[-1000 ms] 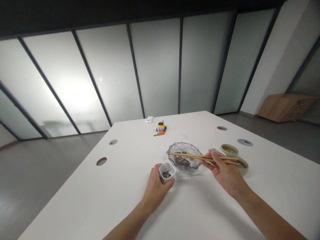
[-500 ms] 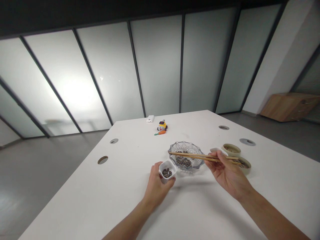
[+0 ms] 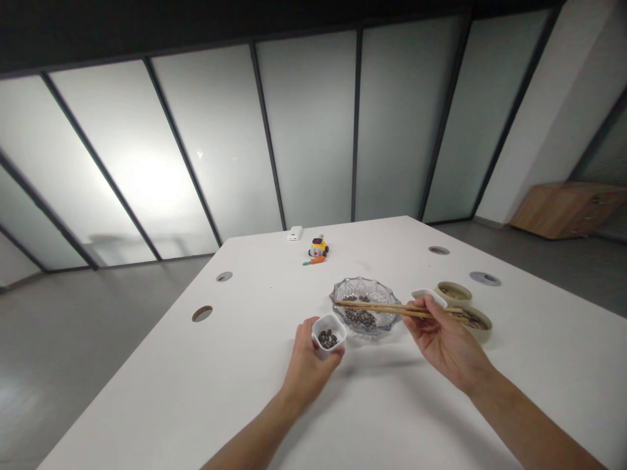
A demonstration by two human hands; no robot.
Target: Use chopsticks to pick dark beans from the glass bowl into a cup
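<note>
Chopstick tips a touch lower and further right over the bowl; cup steady

My feed: right hand (image 3: 448,339) has closed fingers on the wooden chopsticks (image 3: 377,305), sticks nearly together. Left hand (image 3: 307,365) wraps the white cup (image 3: 329,322), which has dark seeds inside; can't tell if its base touches the table (image 3: 235,359).

Since half a second ago, only the tips shifted, slightly; both hands otherwise match. Cup's contents look the same, so I log a small re-aim, no visible transfer. Can't tell if a seed sits between the tips.

Glass bowl (image 3: 365,288), holding more seeds, is beneath them, far-right of the cup. Further right: white dish (image 3: 434,297), two greenish bowls (image 3: 482,335). Far side: toy car (image 3: 319,247), carrot (image 3: 317,260).
</note>
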